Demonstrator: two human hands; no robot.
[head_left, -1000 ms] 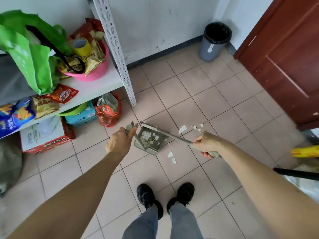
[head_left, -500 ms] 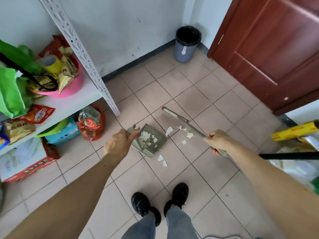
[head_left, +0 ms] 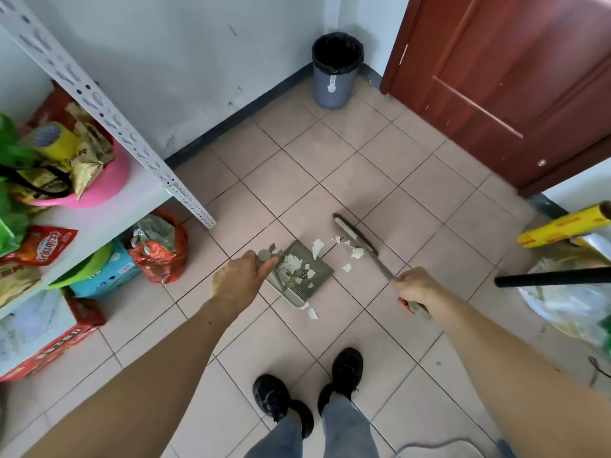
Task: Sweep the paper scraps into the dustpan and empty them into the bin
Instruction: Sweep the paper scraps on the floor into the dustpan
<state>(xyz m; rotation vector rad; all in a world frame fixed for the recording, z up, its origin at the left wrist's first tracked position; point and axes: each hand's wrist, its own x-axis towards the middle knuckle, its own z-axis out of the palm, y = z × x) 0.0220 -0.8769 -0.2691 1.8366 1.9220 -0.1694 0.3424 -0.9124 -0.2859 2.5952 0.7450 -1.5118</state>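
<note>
Beside dustpan [head_left: 299,272], broom [head_left: 355,238] nearer — scraps [head_left: 350,251] gathered

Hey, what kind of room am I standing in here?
Probably a storeroom or utility corner of a home. A white metal shelf is crammed with snack packets and boxes, the floor is plain tile, and a lined bin sits in the corner beside a wooden door.

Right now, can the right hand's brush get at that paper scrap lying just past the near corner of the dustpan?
Probably yes. The right hand holds the brush over the far scraps; the near scrap lies on bare tile, and only the dustpan corner sits beside it.
</note>
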